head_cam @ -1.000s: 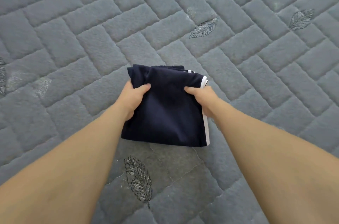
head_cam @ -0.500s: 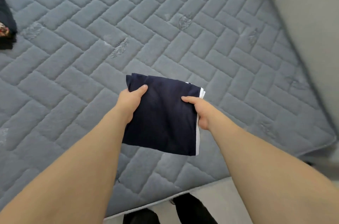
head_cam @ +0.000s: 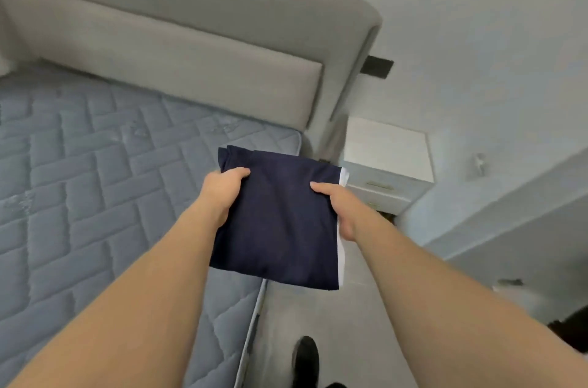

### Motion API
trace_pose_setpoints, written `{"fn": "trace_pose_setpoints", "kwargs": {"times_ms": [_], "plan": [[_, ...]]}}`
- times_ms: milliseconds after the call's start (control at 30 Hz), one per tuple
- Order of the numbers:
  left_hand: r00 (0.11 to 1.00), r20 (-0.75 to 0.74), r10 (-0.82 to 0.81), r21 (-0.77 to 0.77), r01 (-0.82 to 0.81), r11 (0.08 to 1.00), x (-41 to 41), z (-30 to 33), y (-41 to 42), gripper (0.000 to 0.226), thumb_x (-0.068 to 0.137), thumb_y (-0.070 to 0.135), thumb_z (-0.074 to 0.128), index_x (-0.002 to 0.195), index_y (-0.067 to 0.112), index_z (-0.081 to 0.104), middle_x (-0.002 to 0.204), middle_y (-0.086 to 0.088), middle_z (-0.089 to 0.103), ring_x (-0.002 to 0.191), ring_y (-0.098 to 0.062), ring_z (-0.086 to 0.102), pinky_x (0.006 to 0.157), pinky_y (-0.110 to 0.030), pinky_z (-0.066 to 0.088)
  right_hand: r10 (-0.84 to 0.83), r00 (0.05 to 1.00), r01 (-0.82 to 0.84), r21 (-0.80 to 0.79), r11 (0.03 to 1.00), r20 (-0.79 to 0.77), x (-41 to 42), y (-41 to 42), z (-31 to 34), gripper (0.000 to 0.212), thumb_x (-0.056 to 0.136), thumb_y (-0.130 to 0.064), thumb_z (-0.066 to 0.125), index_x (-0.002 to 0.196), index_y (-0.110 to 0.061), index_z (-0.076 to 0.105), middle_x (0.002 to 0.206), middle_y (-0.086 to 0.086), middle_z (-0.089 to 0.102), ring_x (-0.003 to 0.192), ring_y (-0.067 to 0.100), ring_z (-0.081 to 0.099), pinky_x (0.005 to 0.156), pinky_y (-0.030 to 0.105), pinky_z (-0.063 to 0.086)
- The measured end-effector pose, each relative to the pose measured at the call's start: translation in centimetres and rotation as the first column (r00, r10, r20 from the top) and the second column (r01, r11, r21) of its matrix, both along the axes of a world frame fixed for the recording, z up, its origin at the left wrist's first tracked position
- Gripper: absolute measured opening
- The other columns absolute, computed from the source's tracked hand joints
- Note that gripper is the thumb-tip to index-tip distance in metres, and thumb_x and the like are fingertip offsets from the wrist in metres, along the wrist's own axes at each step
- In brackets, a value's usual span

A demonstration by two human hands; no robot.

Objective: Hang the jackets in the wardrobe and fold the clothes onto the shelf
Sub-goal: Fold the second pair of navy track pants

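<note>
Both hands hold a folded dark blue cloth with a white stripe (head_cam: 280, 222) up in the air, over the edge of the bed. On the cloth's left side, the left hand (head_cam: 222, 190) grips it, thumb on top and fingers tucked under. On the right side, the right hand (head_cam: 339, 206) pinches it the same way, thumb on top, close to the white stripe. The cloth is a flat square shape and touches nothing but the two hands.

Under the cloth and to the left lies the blue-grey quilted mattress (head_cam: 79, 197). Behind it stands the grey padded headboard (head_cam: 191, 69). A small white bedside cabinet (head_cam: 388, 162) sits just beside the bed, past the right hand. A black flat thing (head_cam: 377, 66) is stuck on the pale wall above it. Down low, on the grey floor (head_cam: 366, 308) next to the mattress, a black shoe (head_cam: 305, 359) shows.
</note>
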State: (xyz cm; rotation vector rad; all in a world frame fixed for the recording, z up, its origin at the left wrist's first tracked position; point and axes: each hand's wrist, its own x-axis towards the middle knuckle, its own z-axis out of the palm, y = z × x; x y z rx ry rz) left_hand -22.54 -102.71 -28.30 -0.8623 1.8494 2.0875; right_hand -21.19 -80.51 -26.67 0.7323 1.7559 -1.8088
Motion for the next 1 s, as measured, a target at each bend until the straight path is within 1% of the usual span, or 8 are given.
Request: {"fn": "trace_pose_setpoints", "kwargs": {"times_ms": [167, 233, 300, 400, 500, 633, 833, 1000], "plan": [[0.940, -0.141, -0.311, -0.018, 0.312, 0.950, -1.6, 7.7, 16.1, 0.010, 0.086, 0.025, 0.069, 0.090, 0.017, 0.064, 0.071, 0.004, 0.074, 0.059, -0.014, 0.071, 0.041, -0.020, 0.049, -0.311, 0.939, 0.314, -0.001, 0.949, -0.143, 4.7, 14.9, 6.7, 0.028, 0.085, -0.028, 0.071, 0.109, -0.013, 0.071, 0.095, 0.003, 0.077, 0.082, 0.018, 0.075, 0.065, 0.029, 0.057], [0.901, -0.171, -0.399, -0.027, 0.401, 0.916, -1.3, 10.2, 21.7, 0.011, 0.085, 0.027, 0.070, 0.088, 0.019, 0.062, 0.078, 0.001, 0.074, 0.065, -0.018, 0.071, 0.044, -0.022, 0.050, -0.402, 0.898, 0.409, 0.002, 0.913, -0.179, 6.9, 19.7, 8.8, 0.030, 0.085, -0.029, 0.071, 0.110, -0.012, 0.071, 0.096, 0.004, 0.077, 0.083, 0.019, 0.075, 0.064, 0.029, 0.057], [0.845, -0.211, -0.490, -0.026, 0.497, 0.868, -0.7, 12.9, 27.9, 0.013, 0.084, 0.027, 0.069, 0.093, 0.019, 0.065, 0.077, 0.002, 0.075, 0.067, -0.017, 0.071, 0.045, -0.023, 0.051, -0.493, 0.839, 0.505, -0.007, 0.863, -0.230, 9.5, 24.9, 11.4, 0.030, 0.086, -0.029, 0.071, 0.111, -0.013, 0.071, 0.097, 0.004, 0.077, 0.085, 0.020, 0.075, 0.064, 0.029, 0.057], [0.739, -0.288, -0.609, -0.030, 0.629, 0.777, 1.0, 17.0, 36.9, 0.010, 0.086, 0.023, 0.068, 0.094, 0.017, 0.066, 0.064, 0.008, 0.073, 0.053, -0.011, 0.069, 0.038, -0.021, 0.048, -0.609, 0.736, 0.635, -0.013, 0.773, -0.297, 13.8, 32.1, 15.3, 0.032, 0.085, -0.029, 0.072, 0.112, -0.013, 0.070, 0.099, 0.005, 0.076, 0.088, 0.021, 0.074, 0.071, 0.032, 0.058], [0.614, -0.366, -0.699, -0.042, 0.740, 0.672, 3.4, 21.7, 45.5, 0.010, 0.087, 0.021, 0.068, 0.096, 0.017, 0.068, 0.071, 0.006, 0.075, 0.058, -0.011, 0.071, 0.042, -0.022, 0.051, -0.681, 0.625, 0.726, -0.034, 0.686, -0.381, 18.4, 38.8, 19.6, 0.030, 0.086, -0.030, 0.072, 0.111, -0.013, 0.071, 0.098, 0.004, 0.076, 0.087, 0.020, 0.074, 0.071, 0.032, 0.058], [0.482, -0.479, -0.734, -0.061, 0.816, 0.575, 7.3, 27.9, 55.7, 0.015, 0.087, 0.023, 0.069, 0.101, 0.017, 0.067, 0.085, 0.002, 0.076, 0.070, -0.015, 0.072, 0.044, -0.022, 0.051, -0.717, 0.465, 0.820, -0.053, 0.570, -0.519, 24.3, 46.8, 25.2, 0.036, 0.085, -0.030, 0.074, 0.116, -0.012, 0.069, 0.100, 0.006, 0.076, 0.092, 0.024, 0.073, 0.083, 0.039, 0.058], [0.311, -0.578, -0.755, -0.108, 0.887, 0.448, 12.4, 34.2, 67.9, 0.017, 0.090, 0.024, 0.067, 0.105, 0.018, 0.062, 0.095, 0.001, 0.070, 0.082, -0.017, 0.068, 0.054, -0.025, 0.049, -0.735, 0.276, 0.903, -0.094, 0.418, -0.620, 31.4, 55.5, 30.8, 0.041, 0.084, -0.031, 0.075, 0.118, -0.010, 0.067, 0.101, 0.005, 0.076, 0.090, 0.023, 0.073, 0.073, 0.034, 0.058], [0.179, -0.632, -0.754, -0.163, 0.920, 0.355, 14.8, 38.8, 76.9, 0.016, 0.092, 0.023, 0.066, 0.106, 0.016, 0.062, 0.097, -0.001, 0.070, 0.084, -0.018, 0.067, 0.060, -0.027, 0.050, -0.723, 0.129, 0.943, -0.141, 0.301, -0.679, 34.4, 61.8, 34.4, 0.037, 0.087, -0.027, 0.073, 0.118, -0.009, 0.068, 0.104, 0.007, 0.075, 0.097, 0.026, 0.071, 0.091, 0.041, 0.055]]}}
